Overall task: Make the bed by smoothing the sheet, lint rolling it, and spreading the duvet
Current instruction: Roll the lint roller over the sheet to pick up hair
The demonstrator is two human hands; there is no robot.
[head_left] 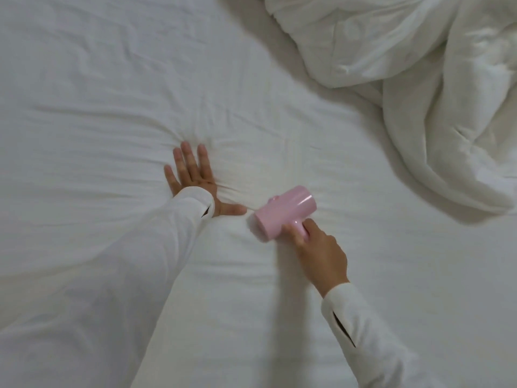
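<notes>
Our left hand (193,175) presses flat, fingers spread, pinning the sheet (112,88) taut; our right hand (319,247) grips the pink lint roller (282,212), seemingly mid-stroke; the duvet (419,79) waits bunched at the bed's far-right corner.

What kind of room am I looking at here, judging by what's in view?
Most likely a bedroom, seen looking down on a bed. A wrinkled white sheet fills the view, a bunched white duvet lies at the upper right, and the right hand holds a pink lint roller.
</notes>
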